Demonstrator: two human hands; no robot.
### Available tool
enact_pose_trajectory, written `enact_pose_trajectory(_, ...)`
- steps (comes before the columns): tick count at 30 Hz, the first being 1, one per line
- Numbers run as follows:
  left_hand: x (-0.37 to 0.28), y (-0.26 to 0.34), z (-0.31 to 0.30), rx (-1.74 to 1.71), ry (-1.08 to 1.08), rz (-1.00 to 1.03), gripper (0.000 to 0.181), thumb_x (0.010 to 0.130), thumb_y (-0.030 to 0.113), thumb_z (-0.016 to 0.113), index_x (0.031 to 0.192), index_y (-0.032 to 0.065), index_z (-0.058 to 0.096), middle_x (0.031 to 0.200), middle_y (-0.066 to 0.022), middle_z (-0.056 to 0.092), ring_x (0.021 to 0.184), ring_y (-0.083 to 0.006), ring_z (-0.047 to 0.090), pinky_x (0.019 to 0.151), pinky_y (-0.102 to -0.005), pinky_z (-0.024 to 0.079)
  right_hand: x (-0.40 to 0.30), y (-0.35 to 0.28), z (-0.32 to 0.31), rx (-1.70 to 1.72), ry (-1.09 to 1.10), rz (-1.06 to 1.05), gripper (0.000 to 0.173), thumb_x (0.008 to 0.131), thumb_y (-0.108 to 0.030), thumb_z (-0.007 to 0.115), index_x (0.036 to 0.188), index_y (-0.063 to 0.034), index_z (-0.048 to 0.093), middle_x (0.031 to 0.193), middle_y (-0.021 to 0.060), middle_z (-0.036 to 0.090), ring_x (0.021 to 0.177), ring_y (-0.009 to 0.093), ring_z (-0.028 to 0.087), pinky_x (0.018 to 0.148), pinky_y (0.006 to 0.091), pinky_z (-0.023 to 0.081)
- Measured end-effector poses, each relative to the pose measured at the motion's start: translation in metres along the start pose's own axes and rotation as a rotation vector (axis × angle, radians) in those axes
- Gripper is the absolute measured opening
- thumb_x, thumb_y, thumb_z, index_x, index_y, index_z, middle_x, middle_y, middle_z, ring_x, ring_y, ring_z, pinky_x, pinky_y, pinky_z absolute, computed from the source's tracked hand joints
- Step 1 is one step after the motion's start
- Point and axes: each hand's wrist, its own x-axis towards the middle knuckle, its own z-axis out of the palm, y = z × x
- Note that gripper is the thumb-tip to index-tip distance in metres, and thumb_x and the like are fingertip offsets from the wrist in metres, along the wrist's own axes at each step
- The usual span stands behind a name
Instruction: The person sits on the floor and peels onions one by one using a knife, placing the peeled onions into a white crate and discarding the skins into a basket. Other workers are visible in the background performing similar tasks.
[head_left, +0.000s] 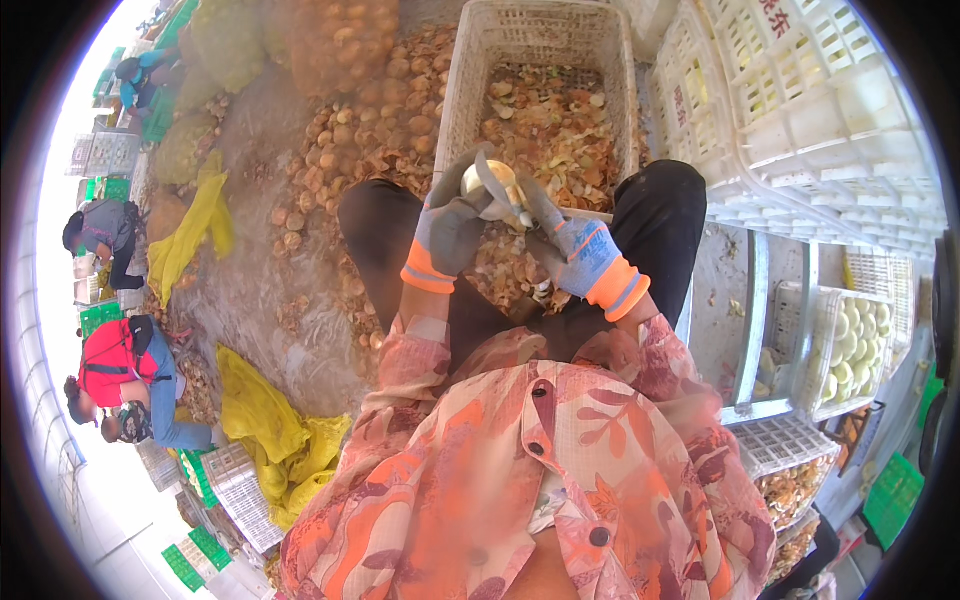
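Observation:
My left hand (455, 229), in a grey-palmed work glove with an orange cuff, grips a partly peeled onion (472, 180) above the near end of a white plastic crate. A small knife (493, 181) lies with its curved blade across the onion. My right hand (577, 244), gloved alike, holds this knife, and its fingers also touch the onion's side. Most of the knife's handle is hidden by the glove. Onion skins and trimmings (555, 142) cover the bottom of the crate (448, 120) in front of my knees. More skins (502, 259) lie between my legs.
Unpeeled onions (330, 139) are heaped on the floor at front left, beside full mesh sacks (341, 37). Tall white crates (810, 112) stand close on the right. A crate of peeled onions (859, 349) is farther right. Yellow sacks (262, 405) lie left; several people work beyond.

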Motion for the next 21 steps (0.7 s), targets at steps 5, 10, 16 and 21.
enact_pose_trajectory(5, -0.003, -0.002, -0.008, 0.103, -0.005, -0.037, 0.074, 0.066, -0.001, 0.045, 0.139, -0.0029, 0.031, 0.131, -0.0124, 0.045, 0.118, -0.0243, 0.050, 0.099, -0.0349, 0.043, 0.000, 0.001, 0.003, -0.121, -0.106, 0.011, 0.070, 0.089, -0.023, 0.050, 0.144, -0.0040, 0.012, 0.070, 0.0212, 0.062, 0.065, 0.039, 0.060, 0.056, 0.0452, 0.044)
enact_pose_trajectory(10, -0.007, -0.003, -0.006, 0.227, 0.043, -0.033, 0.069, 0.070, -0.002, 0.049, 0.137, -0.0035, 0.034, 0.126, -0.0127, 0.049, 0.115, -0.0222, 0.051, 0.096, -0.0329, 0.045, 0.004, 0.004, 0.005, 0.137, -0.076, 0.050, 0.073, 0.085, -0.010, 0.054, 0.146, -0.0074, 0.013, 0.077, 0.0240, 0.061, 0.068, 0.039, 0.061, 0.060, 0.0417, 0.047)
enact_pose_trajectory(16, -0.007, 0.005, 0.007, 0.430, 0.109, -0.060, 0.062, 0.077, 0.008, 0.067, 0.132, -0.0036, 0.042, 0.119, -0.0098, 0.055, 0.108, -0.0179, 0.054, 0.094, -0.0301, 0.043, 0.009, 0.004, 0.011, 0.588, -0.060, 0.216, 0.073, 0.083, -0.004, 0.057, 0.146, -0.0101, 0.021, 0.091, 0.0164, 0.063, 0.061, 0.027, 0.059, 0.058, 0.0343, 0.047)
enact_pose_trajectory(21, -0.005, 0.004, -0.003, 0.550, 0.025, 0.096, 0.057, 0.079, 0.009, 0.065, 0.131, -0.0030, 0.044, 0.119, -0.0106, 0.055, 0.108, -0.0190, 0.055, 0.094, -0.0322, 0.044, 0.001, -0.003, -0.002, 1.281, -0.123, 0.376, 0.071, 0.082, -0.003, 0.057, 0.146, -0.0107, 0.025, 0.088, 0.0066, 0.062, 0.053, 0.010, 0.050, 0.047, 0.0224, 0.041)
